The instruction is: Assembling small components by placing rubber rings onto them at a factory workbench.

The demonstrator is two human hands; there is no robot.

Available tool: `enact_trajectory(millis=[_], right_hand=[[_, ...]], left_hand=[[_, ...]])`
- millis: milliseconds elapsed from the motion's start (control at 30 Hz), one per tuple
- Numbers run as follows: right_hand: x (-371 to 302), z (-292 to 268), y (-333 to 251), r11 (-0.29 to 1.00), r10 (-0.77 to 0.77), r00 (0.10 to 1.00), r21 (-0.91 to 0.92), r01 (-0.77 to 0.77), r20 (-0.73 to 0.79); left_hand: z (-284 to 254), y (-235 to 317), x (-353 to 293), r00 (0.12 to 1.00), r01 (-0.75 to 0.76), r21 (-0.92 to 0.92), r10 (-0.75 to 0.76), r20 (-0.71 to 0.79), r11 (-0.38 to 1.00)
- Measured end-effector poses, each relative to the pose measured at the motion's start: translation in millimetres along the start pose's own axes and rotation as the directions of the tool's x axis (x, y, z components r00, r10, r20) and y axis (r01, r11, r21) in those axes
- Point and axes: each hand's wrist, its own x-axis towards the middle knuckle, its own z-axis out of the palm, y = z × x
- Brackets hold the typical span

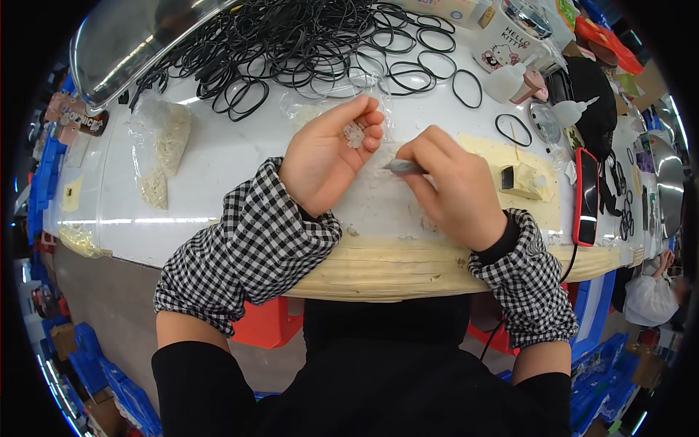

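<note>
While our left hand (324, 156) faces palm up, its curled fingers cupping small translucent whitish pieces (354, 135), our right hand (457, 186) pinches a small grey pointed tool (405, 167) just beside it, over the glossy white table (226, 178) near tangled thin black loops (291, 62).

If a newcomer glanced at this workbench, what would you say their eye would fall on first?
Probably the big tangle of thin black loops heaped across the far side of the white table. Next, in the middle, the left hand cupping small whitish pieces and the right hand pinching a small grey tool. A red-edged phone also stands out at right.
</note>
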Motion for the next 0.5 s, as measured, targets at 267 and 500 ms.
enact_trajectory(millis=[267,500], right_hand=[[7.0,-19.0,-7.3,0.958,-0.012,0.974,0.275,0.076,-0.227],[7.0,-19.1,-7.1,0.951,-0.020,0.960,0.292,0.106,-0.280]], left_hand=[[3.3,-6.7,-9.1,0.888,0.219,0.135,-0.255,0.382,0.966],[3.1,-11.1,-9.3,0.843,0.260,-0.002,-0.226,0.487,0.966]])
